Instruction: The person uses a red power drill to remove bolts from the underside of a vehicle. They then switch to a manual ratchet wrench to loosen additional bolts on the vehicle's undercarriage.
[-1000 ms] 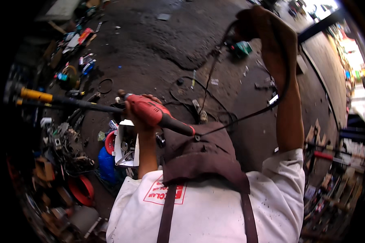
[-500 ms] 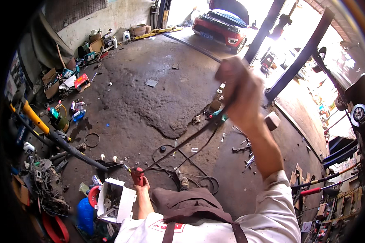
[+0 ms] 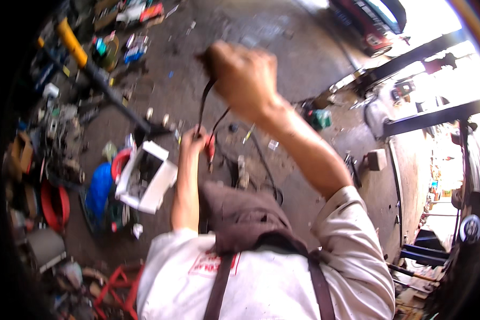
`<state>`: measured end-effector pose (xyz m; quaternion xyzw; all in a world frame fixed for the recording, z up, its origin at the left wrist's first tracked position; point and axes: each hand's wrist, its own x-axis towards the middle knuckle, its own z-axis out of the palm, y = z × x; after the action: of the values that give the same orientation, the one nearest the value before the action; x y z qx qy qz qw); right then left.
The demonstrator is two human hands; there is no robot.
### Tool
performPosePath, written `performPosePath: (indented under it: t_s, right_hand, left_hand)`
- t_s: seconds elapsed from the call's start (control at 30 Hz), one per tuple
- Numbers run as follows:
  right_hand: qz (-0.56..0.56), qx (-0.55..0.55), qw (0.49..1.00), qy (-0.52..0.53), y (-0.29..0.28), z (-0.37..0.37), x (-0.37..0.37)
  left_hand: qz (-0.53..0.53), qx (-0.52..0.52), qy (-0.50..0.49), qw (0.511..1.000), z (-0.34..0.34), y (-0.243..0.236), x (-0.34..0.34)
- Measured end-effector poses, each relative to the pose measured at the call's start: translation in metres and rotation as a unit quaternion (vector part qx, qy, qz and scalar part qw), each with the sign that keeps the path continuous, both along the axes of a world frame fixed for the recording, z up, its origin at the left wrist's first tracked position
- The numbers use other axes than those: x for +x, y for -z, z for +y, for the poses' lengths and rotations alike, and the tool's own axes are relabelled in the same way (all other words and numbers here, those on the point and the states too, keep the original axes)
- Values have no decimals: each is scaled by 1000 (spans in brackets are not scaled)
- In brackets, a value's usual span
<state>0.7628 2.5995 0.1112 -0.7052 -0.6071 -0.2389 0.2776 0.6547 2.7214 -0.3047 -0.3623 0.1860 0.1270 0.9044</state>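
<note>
My right hand, smeared by motion, is raised in front of me, closed round a loop of black cord. Lower and to the left, my left hand is closed where the cord runs down to it. A red power tool sits at its fingers, partly hidden; whether they grip the tool itself is unclear. Below that hand lies an open white box of metal parts, beside a blue plastic bag. More cord trails over the dirty floor.
A yellow-and-black jack handle slants in from the left. Scrap parts and red rims crowd the left side. A red car stands at the far back right, near blue lift arms. A block sits by the floor strip.
My right hand has moved left and swung the cord over with it. My left hand has lowered the red tool from its sideways hold, and it now points downward. The view has shifted.
</note>
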Motion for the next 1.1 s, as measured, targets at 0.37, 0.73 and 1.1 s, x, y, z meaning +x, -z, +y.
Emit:
performPosePath:
  t_s: [0.37,0.73,1.1]
  right_hand:
    - [-27,-178,982,55,88,-73,65]
    - [165,-355,920,-15,202,-118,5]
    - [506,-327,762,237,339,-293,14]
  left_hand:
    - [196,58,100,974,12,-89,43]
    - [254,188,229,921,34,-11,27]
    - [348,242,175,889,60,87,-60]
